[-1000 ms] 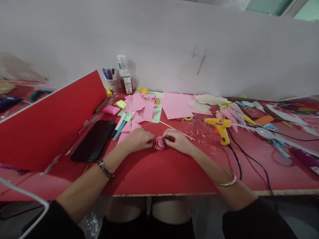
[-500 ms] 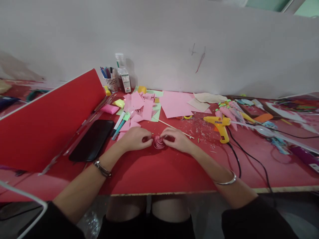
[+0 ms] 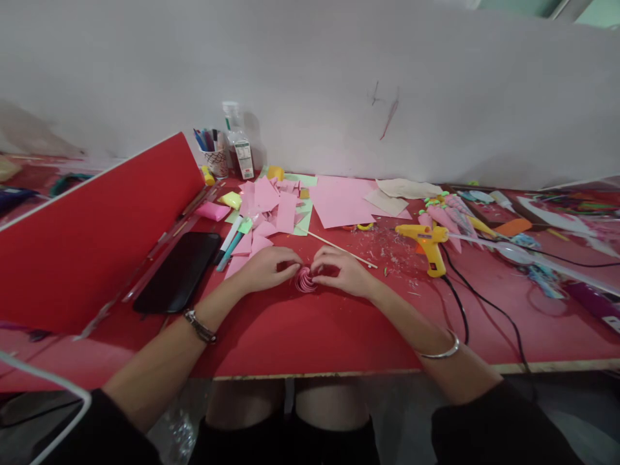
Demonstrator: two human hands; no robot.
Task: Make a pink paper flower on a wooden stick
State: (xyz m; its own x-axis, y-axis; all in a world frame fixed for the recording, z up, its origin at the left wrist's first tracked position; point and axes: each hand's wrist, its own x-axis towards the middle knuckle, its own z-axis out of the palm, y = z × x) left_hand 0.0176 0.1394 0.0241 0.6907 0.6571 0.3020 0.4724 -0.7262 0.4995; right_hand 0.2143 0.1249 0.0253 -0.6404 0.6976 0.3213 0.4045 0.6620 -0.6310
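Observation:
A small pink paper spiral, its strips curling in loops, rests on the red tabletop between my two hands. My left hand comes in from the left, thumb and fingers pinched at the spiral's upper left edge. From the other side, my right hand pinches the spiral's right edge between thumb and fingertips. The exact spots where the fingertips grip are small and partly hidden. Just behind the hands lies a thin wooden stick.
A yellow glue gun with a black cord lies to the right. At left are a black phone, markers and a leaning red board. Pink paper pieces and a large pink sheet lie behind, near a bottle.
My left fingertips have shifted slightly right, onto the spiral's top. The spiral has turned and tilted a little, showing its loops more openly. My right hand stays nearly in place.

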